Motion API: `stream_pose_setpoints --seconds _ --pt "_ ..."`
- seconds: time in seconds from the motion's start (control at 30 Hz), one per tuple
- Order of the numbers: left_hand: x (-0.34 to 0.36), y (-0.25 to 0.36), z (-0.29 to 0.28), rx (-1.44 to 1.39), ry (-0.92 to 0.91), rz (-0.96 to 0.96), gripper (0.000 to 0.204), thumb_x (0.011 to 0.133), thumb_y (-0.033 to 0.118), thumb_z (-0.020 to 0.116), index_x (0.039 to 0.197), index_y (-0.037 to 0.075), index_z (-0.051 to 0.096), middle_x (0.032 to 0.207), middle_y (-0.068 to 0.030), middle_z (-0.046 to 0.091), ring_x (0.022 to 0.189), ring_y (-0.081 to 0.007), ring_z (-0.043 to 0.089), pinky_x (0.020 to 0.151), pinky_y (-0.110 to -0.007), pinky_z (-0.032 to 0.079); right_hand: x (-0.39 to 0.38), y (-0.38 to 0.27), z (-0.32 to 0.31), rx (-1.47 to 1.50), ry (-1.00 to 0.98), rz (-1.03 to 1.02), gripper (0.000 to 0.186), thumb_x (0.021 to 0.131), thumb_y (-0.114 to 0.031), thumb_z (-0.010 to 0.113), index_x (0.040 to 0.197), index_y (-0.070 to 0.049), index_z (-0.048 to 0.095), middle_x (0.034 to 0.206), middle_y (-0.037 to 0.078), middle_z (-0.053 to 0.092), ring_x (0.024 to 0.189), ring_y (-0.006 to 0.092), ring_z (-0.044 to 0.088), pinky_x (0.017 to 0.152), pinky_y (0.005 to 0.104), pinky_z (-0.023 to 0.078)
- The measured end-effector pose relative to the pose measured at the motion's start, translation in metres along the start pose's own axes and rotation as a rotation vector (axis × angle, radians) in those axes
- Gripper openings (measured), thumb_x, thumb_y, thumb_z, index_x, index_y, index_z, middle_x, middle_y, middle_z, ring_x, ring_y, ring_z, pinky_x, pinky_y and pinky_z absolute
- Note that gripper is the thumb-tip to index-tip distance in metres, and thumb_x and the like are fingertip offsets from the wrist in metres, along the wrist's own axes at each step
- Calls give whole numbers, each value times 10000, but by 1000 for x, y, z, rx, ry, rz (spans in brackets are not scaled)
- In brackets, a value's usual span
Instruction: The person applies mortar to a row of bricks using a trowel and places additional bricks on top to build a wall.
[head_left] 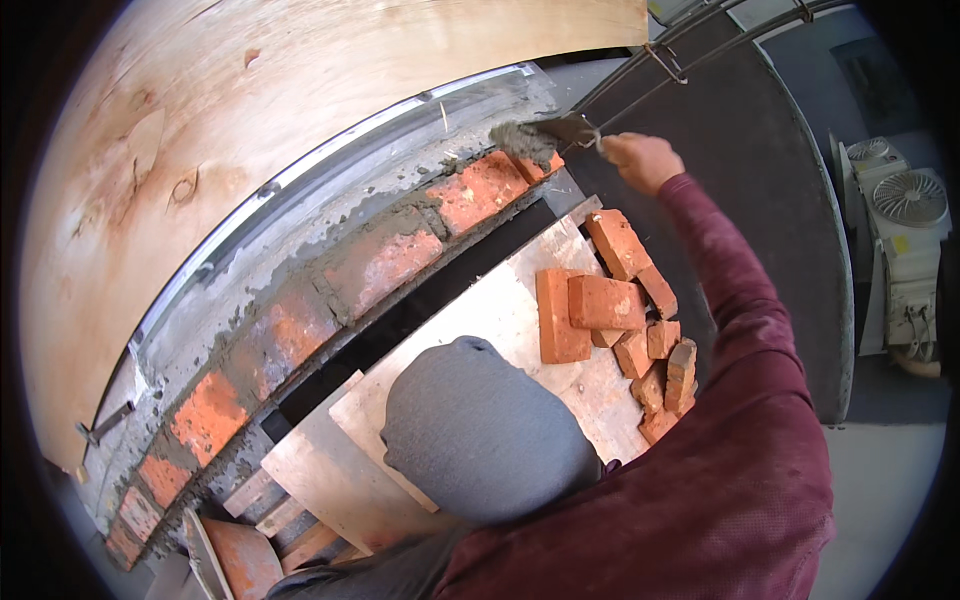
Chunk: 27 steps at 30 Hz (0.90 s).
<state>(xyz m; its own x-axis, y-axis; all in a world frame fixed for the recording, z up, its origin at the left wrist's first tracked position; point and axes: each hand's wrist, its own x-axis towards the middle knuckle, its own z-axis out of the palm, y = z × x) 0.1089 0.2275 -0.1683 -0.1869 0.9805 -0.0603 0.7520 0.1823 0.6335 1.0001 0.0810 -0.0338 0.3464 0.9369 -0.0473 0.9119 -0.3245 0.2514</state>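
We see the right hand (643,162) at the end of a stretched-out arm, fingers clenched round the handle of a trowel (572,128). The blade points left from the hand, a grey lump of mortar (522,143) on its far end, over the end of a brick row (390,262). We can't see the left hand, so can't tell its state.

From the trowel, the row curves off left of the hand and back toward the body, bricks lying flat in smeared grey mortar. Beyond the row, left of the hand: a big plywood sheet (300,90). Nearer the body than the hand, left of the maroon sleeve (735,285), we have loose bricks (608,303) heaped on a wooden board (505,290). Just ahead of the hand, metal rods (735,42); well to its right, a fan unit (910,197).
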Motion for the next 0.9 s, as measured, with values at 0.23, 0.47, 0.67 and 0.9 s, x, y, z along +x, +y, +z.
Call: stream_pose_setpoints --seconds 0.23,0.47,0.67,0.9 --pt "27 21 14 19 -55 11 469 1009 328 514 1325 -14 567 1224 -157 658 1147 -247 612 982 -354 468 -35 -45 48 265 -67 531 173 926 -236 559 1012 -86 564 832 158 630 822 376 660 746 476 530" --pt "48 33 25 26 -115 34 470 1006 336 518 1321 -8 572 1221 -157 659 1143 -251 614 977 -361 471 -41 -92 96 2024 -361 940 354 1055 -389 361 1044 -71 514 650 14 497 380 77 425 321 229 422" --pt "56 40 24 40 -116 34 470 1004 342 521 1318 -3 577 1219 -158 660 1139 -254 615 973 -367 473 -41 -121 88 1180 -539 667 339 1029 -339 386 1029 -29 524 617 75 499 391 185 497 383 337 470" --pt "57 31 35 0 -132 15 471 1001 350 525 1315 3 583 1216 -158 661 1135 -258 617 968 -374 475 -25 -74 60 821 -423 743 423 1016 -393 386 1107 -5 530 696 146 611 471 234 584 461 361 505"
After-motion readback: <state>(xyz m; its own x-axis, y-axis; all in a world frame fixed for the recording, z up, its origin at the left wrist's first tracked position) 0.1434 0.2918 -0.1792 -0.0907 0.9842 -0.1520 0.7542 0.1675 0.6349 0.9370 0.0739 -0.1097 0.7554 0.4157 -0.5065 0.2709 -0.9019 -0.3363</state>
